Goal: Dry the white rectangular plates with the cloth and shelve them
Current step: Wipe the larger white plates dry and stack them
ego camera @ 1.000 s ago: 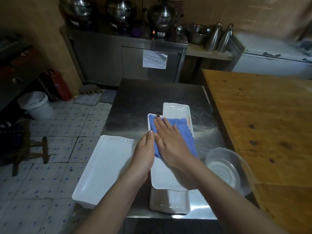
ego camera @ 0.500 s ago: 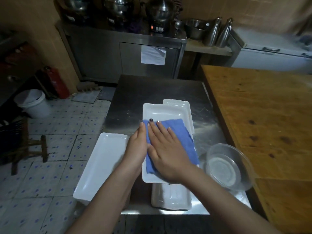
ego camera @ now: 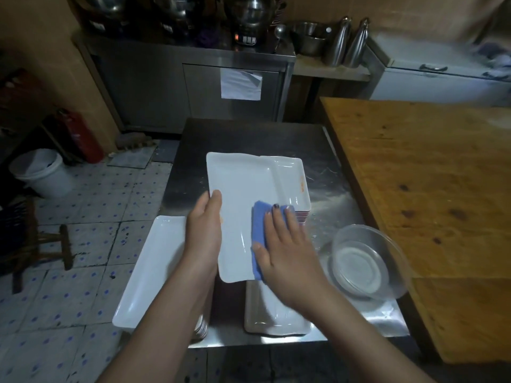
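**Plate under the cloth at mid-table**

The white rectangular plate (ego camera: pixel 243 194) is lying over the middle of the steel table (ego camera: pixel 249 136), its far right part overlapping a stack of plates (ego camera: pixel 296 175). The left hand (ego camera: pixel 206 230) is gripping its left edge, thumb on top. The right hand (ego camera: pixel 287 250) is pressing the blue cloth (ego camera: pixel 258 230) flat, fingers straight. Another plate (ego camera: pixel 149 272) is overhanging the table's near left edge. A glass bowl (ego camera: pixel 365 266) is standing right, beside the wooden table (ego camera: pixel 428 189). Bare steel is showing beyond the plates.

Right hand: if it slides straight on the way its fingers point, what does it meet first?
Probably the top plate of the far stack, just beyond the blue cloth under the right hand; depth is unclear.
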A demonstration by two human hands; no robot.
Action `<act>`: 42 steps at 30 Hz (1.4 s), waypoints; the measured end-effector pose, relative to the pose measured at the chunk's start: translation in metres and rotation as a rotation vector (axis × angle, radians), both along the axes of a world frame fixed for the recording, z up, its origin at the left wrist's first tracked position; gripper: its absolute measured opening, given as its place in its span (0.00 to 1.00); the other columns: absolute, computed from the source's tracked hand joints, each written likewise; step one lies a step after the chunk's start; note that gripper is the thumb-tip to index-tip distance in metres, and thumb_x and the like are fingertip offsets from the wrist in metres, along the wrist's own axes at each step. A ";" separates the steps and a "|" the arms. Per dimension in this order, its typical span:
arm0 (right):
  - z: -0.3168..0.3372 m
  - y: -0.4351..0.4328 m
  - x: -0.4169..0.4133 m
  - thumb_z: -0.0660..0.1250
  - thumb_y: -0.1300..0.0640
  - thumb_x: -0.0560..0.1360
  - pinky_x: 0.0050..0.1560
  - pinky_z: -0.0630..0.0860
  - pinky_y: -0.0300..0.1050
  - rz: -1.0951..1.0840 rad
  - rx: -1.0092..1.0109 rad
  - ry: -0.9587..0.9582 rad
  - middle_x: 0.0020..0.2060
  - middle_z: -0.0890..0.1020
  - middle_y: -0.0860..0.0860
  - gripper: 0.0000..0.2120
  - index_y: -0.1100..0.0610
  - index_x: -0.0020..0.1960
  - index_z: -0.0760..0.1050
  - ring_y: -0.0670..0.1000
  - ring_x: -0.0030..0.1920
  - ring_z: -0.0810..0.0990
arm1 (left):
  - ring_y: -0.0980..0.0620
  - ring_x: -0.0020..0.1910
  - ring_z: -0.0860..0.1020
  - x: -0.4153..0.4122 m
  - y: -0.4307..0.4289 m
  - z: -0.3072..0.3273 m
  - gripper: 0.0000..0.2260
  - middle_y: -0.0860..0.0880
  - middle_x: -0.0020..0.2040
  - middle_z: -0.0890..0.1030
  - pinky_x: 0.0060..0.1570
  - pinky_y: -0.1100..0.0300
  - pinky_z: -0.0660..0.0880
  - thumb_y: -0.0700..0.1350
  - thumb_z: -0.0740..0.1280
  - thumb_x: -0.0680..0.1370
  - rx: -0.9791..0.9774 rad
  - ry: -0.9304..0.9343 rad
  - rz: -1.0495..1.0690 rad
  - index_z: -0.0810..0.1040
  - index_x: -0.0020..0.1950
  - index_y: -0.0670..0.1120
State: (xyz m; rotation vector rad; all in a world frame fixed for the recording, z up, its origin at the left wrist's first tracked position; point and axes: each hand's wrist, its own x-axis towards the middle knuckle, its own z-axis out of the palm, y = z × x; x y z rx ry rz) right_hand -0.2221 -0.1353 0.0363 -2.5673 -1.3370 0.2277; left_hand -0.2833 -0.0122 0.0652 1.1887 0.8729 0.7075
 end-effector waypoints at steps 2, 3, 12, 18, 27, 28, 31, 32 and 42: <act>-0.004 -0.010 -0.012 0.41 0.45 0.81 0.58 0.18 0.37 0.036 -0.001 0.129 0.75 0.33 0.46 0.28 0.51 0.75 0.30 0.37 0.60 0.17 | 0.53 0.36 0.79 0.002 0.001 -0.002 0.11 0.51 0.36 0.81 0.35 0.63 0.73 0.50 0.58 0.80 0.033 -0.001 -0.018 0.77 0.43 0.49; -0.007 -0.012 -0.012 0.41 0.45 0.81 0.58 0.18 0.36 0.034 -0.010 0.158 0.75 0.32 0.45 0.29 0.50 0.75 0.29 0.36 0.59 0.17 | 0.55 0.35 0.80 0.003 0.000 -0.003 0.11 0.53 0.36 0.82 0.33 0.64 0.74 0.50 0.58 0.80 0.040 0.006 -0.028 0.78 0.43 0.50; 0.001 0.029 0.058 0.40 0.46 0.82 0.74 0.39 0.48 -0.245 0.017 -0.100 0.77 0.43 0.50 0.27 0.54 0.78 0.41 0.52 0.77 0.39 | 0.61 0.35 0.81 0.013 -0.024 -0.009 0.11 0.58 0.39 0.82 0.28 0.70 0.74 0.49 0.56 0.81 0.036 0.062 -0.114 0.77 0.45 0.55; -0.026 -0.005 0.003 0.35 0.43 0.78 0.67 0.25 0.44 -0.114 0.034 0.001 0.77 0.40 0.50 0.31 0.55 0.77 0.37 0.49 0.75 0.35 | 0.60 0.36 0.81 0.009 -0.016 -0.015 0.12 0.57 0.37 0.83 0.32 0.66 0.75 0.51 0.56 0.81 0.051 0.102 -0.117 0.78 0.44 0.54; -0.002 0.043 0.038 0.41 0.46 0.82 0.74 0.37 0.50 -0.084 0.049 0.102 0.77 0.42 0.50 0.27 0.54 0.77 0.39 0.50 0.76 0.39 | 0.61 0.30 0.80 0.016 -0.021 -0.014 0.13 0.58 0.33 0.81 0.26 0.70 0.73 0.51 0.57 0.81 -0.015 0.137 -0.170 0.78 0.40 0.54; -0.003 0.039 0.029 0.41 0.46 0.82 0.73 0.37 0.50 -0.055 0.058 0.149 0.77 0.41 0.49 0.27 0.53 0.77 0.39 0.49 0.76 0.38 | 0.61 0.31 0.80 0.016 -0.019 -0.014 0.14 0.58 0.33 0.81 0.26 0.71 0.73 0.51 0.57 0.81 -0.009 0.151 -0.165 0.78 0.40 0.54; -0.006 0.020 0.002 0.42 0.46 0.82 0.71 0.33 0.47 0.024 0.056 0.207 0.76 0.38 0.47 0.27 0.51 0.77 0.36 0.46 0.74 0.32 | 0.60 0.35 0.78 0.014 -0.015 -0.015 0.14 0.55 0.38 0.80 0.28 0.73 0.73 0.51 0.57 0.81 0.022 0.185 -0.141 0.77 0.40 0.51; -0.006 0.014 -0.006 0.42 0.46 0.82 0.70 0.31 0.46 0.051 0.043 0.206 0.76 0.36 0.46 0.28 0.51 0.77 0.35 0.44 0.72 0.29 | 0.59 0.37 0.78 0.014 -0.014 -0.015 0.14 0.54 0.40 0.80 0.31 0.71 0.74 0.52 0.57 0.81 0.017 0.186 -0.137 0.77 0.41 0.50; -0.002 -0.040 0.001 0.43 0.43 0.81 0.58 0.18 0.32 -0.023 -0.041 0.127 0.68 0.30 0.38 0.29 0.46 0.75 0.33 0.39 0.66 0.25 | 0.57 0.39 0.81 0.025 -0.026 -0.012 0.12 0.53 0.43 0.82 0.36 0.64 0.76 0.51 0.54 0.82 0.006 0.128 -0.177 0.77 0.48 0.52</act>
